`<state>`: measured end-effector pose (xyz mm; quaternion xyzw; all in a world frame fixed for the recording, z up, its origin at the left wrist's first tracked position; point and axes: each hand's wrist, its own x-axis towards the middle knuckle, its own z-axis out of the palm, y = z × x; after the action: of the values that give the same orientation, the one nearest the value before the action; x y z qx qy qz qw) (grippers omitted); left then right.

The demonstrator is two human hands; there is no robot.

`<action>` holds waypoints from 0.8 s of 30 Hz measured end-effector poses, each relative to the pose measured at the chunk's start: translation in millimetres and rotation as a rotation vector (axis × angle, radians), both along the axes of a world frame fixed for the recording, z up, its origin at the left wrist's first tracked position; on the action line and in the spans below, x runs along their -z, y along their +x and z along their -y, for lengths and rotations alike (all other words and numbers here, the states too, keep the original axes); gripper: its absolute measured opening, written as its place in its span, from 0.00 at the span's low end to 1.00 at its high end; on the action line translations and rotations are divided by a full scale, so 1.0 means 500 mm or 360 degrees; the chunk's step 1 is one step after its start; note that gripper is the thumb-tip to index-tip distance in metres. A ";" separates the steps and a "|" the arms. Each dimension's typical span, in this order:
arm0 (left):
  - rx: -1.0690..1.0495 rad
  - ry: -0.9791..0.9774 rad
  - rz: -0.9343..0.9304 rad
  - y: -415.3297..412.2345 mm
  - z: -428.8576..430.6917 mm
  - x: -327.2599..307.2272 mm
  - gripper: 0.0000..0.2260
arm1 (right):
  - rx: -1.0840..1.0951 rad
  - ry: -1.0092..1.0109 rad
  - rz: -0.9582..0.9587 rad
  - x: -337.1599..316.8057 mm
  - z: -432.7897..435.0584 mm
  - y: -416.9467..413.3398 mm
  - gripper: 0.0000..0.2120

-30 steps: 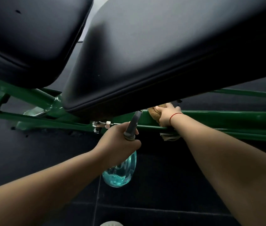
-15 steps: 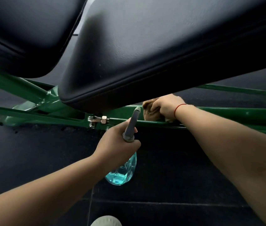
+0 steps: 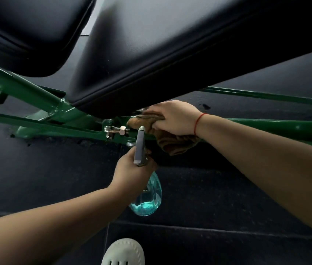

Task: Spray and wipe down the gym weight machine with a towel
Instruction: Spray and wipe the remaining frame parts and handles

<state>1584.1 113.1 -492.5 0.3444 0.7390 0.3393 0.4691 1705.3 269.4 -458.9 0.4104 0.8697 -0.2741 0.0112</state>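
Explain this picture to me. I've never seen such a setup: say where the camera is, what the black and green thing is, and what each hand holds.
The camera sits on the person's head and looks down, so both bare arms reach in from below. The black pads and the green frame beneath them are parts of a gym weight machine. The left hand grips a spray bottle of blue liquid, nozzle toward the frame. The right hand holds a brown towel against a green bar under the pad. A pale shoe shows on the dark floor.
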 end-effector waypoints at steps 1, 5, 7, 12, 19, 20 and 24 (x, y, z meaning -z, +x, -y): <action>-0.0029 -0.0013 -0.0007 -0.005 0.005 0.000 0.04 | -0.0088 0.0073 0.0088 -0.001 0.011 -0.020 0.26; -0.0042 -0.0070 -0.0057 -0.010 0.008 -0.005 0.05 | -0.0241 0.0529 0.0434 0.026 0.077 -0.036 0.37; -0.0031 -0.0097 -0.0086 -0.004 0.006 -0.005 0.04 | -0.0244 0.0696 0.0451 0.049 0.101 -0.010 0.40; 0.0264 -0.0197 -0.0159 0.024 0.015 -0.002 0.07 | -0.0058 0.0724 0.0464 0.091 0.105 0.114 0.41; 0.0136 -0.0299 -0.0008 0.063 0.015 0.010 0.07 | 0.0390 0.0661 0.0603 0.118 0.091 0.344 0.35; 0.0095 -0.0294 0.0006 0.063 0.013 0.012 0.06 | 0.0442 0.0633 0.0661 0.114 0.087 0.362 0.34; 0.0055 -0.0293 0.0021 0.061 0.006 0.014 0.03 | 0.0487 0.0526 0.0780 0.099 0.069 0.361 0.32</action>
<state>1614.7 109.9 -499.4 0.3105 0.7579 0.2641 0.5094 1886.1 234.9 -508.3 0.5862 0.8021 -0.0211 0.1120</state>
